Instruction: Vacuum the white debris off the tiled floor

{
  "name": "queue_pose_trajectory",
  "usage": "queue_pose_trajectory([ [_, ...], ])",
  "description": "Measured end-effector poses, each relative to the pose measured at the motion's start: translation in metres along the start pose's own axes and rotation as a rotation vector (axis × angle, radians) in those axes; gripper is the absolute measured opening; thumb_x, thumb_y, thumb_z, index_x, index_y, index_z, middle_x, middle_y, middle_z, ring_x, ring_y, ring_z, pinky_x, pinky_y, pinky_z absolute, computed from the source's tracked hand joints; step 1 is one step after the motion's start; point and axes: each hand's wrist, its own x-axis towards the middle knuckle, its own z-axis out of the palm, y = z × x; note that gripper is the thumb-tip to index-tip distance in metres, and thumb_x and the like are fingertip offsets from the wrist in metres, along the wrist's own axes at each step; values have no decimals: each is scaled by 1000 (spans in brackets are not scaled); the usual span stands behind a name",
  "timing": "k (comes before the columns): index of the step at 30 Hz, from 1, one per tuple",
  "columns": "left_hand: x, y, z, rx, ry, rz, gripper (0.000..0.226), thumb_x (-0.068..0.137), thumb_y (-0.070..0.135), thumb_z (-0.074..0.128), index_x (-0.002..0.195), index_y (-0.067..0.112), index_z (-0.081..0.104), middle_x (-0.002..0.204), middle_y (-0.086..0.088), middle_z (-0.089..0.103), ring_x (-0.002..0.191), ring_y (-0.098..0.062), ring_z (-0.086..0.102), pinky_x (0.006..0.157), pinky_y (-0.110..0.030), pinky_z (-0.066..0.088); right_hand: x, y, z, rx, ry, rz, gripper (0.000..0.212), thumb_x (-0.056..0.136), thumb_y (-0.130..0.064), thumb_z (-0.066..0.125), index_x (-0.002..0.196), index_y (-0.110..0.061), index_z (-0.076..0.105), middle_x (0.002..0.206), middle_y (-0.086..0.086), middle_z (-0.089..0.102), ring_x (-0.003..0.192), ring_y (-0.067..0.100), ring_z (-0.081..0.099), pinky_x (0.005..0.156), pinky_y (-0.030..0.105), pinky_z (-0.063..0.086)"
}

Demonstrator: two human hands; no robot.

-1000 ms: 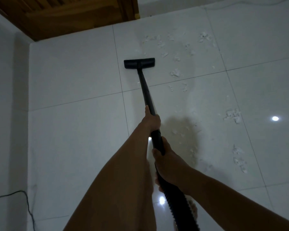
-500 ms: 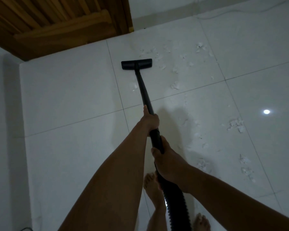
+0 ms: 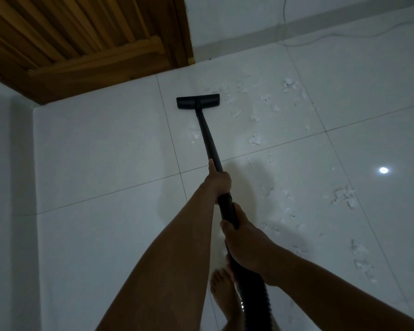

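Two bare arms reach forward over a pale tiled floor (image 3: 105,163), both hands on a black vacuum wand (image 3: 207,137). The left hand (image 3: 219,181), the farther one, wraps its fingers round the thin tube with the thumb laid along it, likely to steer. The right hand (image 3: 244,244), nearer the body, curls round the thicker cuff where the ribbed hose (image 3: 253,295) joins, probably to drive the push and pull. Well ahead of the left hand the flat floor head (image 3: 198,101) rests on a tile, near a wooden door (image 3: 81,39). White debris (image 3: 255,139) lies in scraps to the right of both hands and just beside the head — most of the job looks undone. A bare foot (image 3: 221,287) shows below the right hand.
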Motion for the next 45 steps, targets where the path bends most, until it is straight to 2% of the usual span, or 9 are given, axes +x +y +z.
queue_pose_trajectory([
  [3, 7, 11, -4, 2, 3, 7, 69, 104, 28, 33, 153, 39, -16, 113, -8, 46, 74, -21, 53, 88, -46, 55, 9, -9, -6, -8, -4, 0, 60, 110, -35, 35, 159, -47, 2, 95, 12, 61, 53, 13, 57, 38, 19, 44],
  [6, 15, 23, -9, -1, 12, 16, 70, 105, 28, 33, 153, 37, -15, 125, -12, 50, 72, -20, 52, 85, -43, 55, 20, -18, -12, -14, -5, -24, 60, 110, -35, 35, 160, -45, 2, 98, 13, 61, 52, 13, 58, 38, 17, 43],
  [10, 25, 35, -13, -16, 19, 34, 71, 105, 26, 35, 154, 37, -15, 102, -4, 45, 71, -19, 53, 82, -41, 55, 32, -25, -18, 1, -6, -26, 60, 110, -35, 35, 160, -45, 3, 100, 14, 60, 53, 15, 58, 41, 20, 45],
  [15, 29, 37, -14, -29, 17, 35, 70, 105, 26, 34, 154, 36, -15, 140, -12, 45, 72, -18, 51, 82, -41, 54, 37, -26, -18, 0, -7, -33, 61, 110, -34, 36, 160, -45, 2, 96, 13, 61, 55, 16, 59, 44, 23, 48],
  [22, 32, 40, -17, -43, 24, 43, 69, 105, 26, 34, 154, 37, -14, 144, -13, 41, 72, -18, 49, 71, -37, 52, 42, -30, -18, -16, -5, -30, 60, 109, -34, 36, 159, -44, 4, 101, 14, 58, 70, 24, 64, 78, 44, 61],
  [30, 5, 22, -10, -58, 18, 4, 70, 104, 28, 35, 153, 39, -13, 127, -10, 47, 76, -20, 54, 87, -44, 55, 6, -24, -12, -40, -18, -28, 61, 111, -33, 34, 161, -42, -1, 99, 13, 62, 54, 12, 58, 38, 14, 43],
  [34, -4, 23, -12, -65, 9, -12, 70, 104, 30, 34, 153, 40, -14, 111, -6, 44, 76, -21, 55, 84, -44, 56, -7, -29, -14, -66, -23, -25, 61, 111, -34, 35, 160, -42, 1, 102, 12, 64, 53, 9, 58, 36, 14, 42],
  [41, -1, 57, -27, -98, -13, -31, 69, 106, 25, 33, 154, 37, -15, 146, -15, 37, 72, -18, 50, 54, -30, 45, -1, -60, -29, -49, -14, -67, 57, 111, -29, 34, 161, -37, 8, 103, 13, 61, 53, 11, 54, 30, 10, 34],
  [45, 12, 73, -35, -46, -1, -26, 70, 105, 25, 34, 154, 37, -15, 142, -16, 40, 73, -20, 51, 60, -34, 49, 7, -76, -38, 2, -24, -86, 54, 111, -28, 35, 160, -34, 14, 92, 10, 58, 53, 12, 52, 31, 11, 35],
])
